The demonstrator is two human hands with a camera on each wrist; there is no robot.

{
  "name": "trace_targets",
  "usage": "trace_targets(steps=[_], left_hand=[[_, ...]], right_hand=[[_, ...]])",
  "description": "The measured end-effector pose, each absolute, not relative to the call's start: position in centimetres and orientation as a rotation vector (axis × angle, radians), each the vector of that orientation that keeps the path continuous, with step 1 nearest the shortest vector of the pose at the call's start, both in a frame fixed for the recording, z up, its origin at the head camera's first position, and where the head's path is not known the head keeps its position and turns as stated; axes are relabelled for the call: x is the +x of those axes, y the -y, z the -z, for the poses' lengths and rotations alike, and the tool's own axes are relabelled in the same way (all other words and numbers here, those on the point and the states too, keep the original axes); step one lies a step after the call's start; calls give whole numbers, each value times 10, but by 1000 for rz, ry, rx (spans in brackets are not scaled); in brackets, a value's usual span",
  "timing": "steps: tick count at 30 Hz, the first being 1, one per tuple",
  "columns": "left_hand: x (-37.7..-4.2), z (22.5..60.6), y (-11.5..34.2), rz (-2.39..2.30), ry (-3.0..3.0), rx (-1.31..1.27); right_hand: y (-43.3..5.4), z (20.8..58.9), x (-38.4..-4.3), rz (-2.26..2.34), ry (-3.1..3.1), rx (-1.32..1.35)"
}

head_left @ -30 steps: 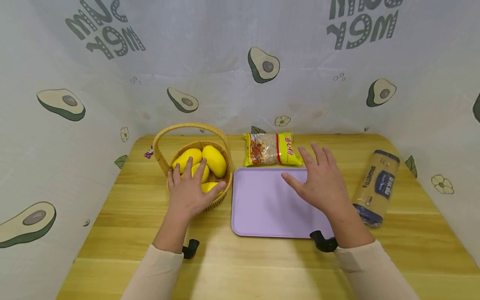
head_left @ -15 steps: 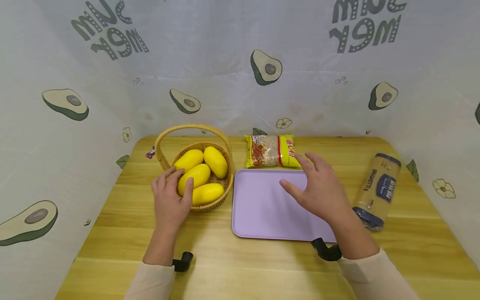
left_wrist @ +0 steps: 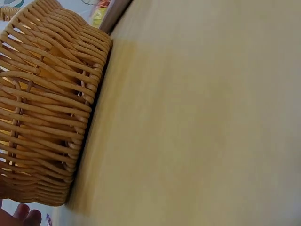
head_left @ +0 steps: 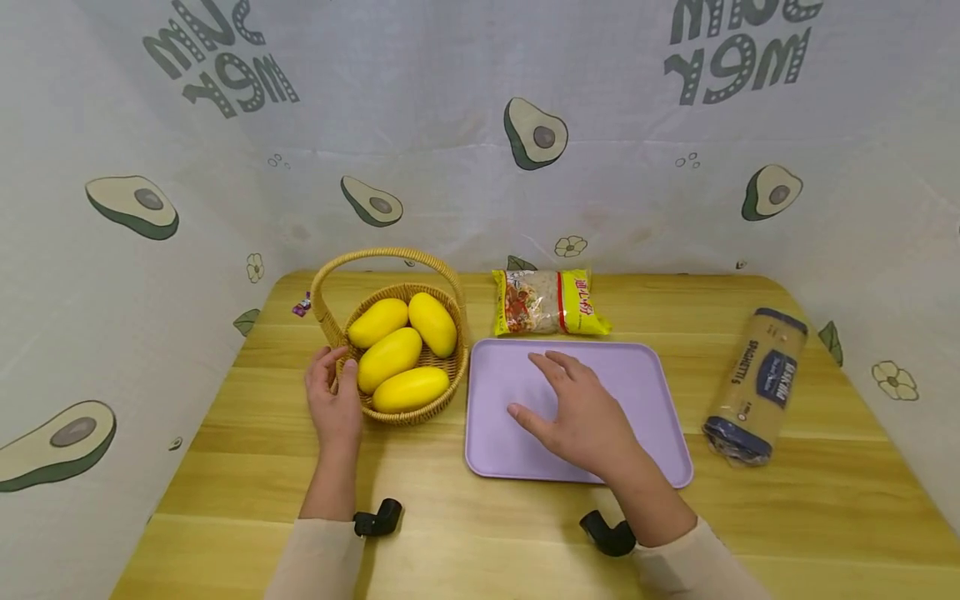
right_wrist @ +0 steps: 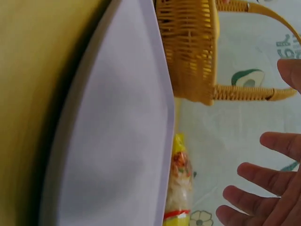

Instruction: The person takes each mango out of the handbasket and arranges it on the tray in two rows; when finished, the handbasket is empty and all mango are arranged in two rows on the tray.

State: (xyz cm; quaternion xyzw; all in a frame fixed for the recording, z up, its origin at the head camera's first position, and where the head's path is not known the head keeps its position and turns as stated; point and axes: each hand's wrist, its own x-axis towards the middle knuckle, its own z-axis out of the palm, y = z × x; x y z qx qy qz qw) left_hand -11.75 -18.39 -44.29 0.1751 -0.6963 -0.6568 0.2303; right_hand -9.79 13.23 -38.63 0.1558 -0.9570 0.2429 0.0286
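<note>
A wicker basket (head_left: 459, 375) with a tall arched handle (head_left: 384, 252) holds several yellow mangoes (head_left: 411, 389). My left hand (head_left: 336, 417) is at the basket's near left side, its bent fingers right at the rim and thumb toward the mangoes. In the left wrist view, fingertips (left_wrist: 29, 216) show just past the woven wall (left_wrist: 47, 113). Over the lilac tray (head_left: 491, 450) hovers my right hand (head_left: 581, 421), fingers spread, holding nothing. The right wrist view shows those fingers (right_wrist: 263, 179) raised above the tray's surface.
Behind the tray lies a yellow noodle packet (head_left: 551, 302). A spaghetti pack (head_left: 757, 387) with blue ends is to the tray's right. A small purple wrapped item (head_left: 302, 305) sits left of the basket. Avocado-print curtain (head_left: 450, 125) surrounds the wooden table (head_left: 480, 542).
My left hand has drawn back from over the mangoes to the basket's left side. My right hand has moved left and lower over the tray.
</note>
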Motion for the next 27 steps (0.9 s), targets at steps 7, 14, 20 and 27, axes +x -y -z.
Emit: trace_targets(steps=[7,14,20,27], left_hand=[[-132,452,184,2000,1720,523],[-134,461,186,2082,1657,537],[-134,467,184,2095,1591,547],[-135,471,183,2100,1537,500]], right_hand=[[-95,388,-94,-831,2930,611],[-61,392,-104,-949,2766,821],[-37,394,-115,-986,2680,943],[-15,397,-131,-953,2736,1024]])
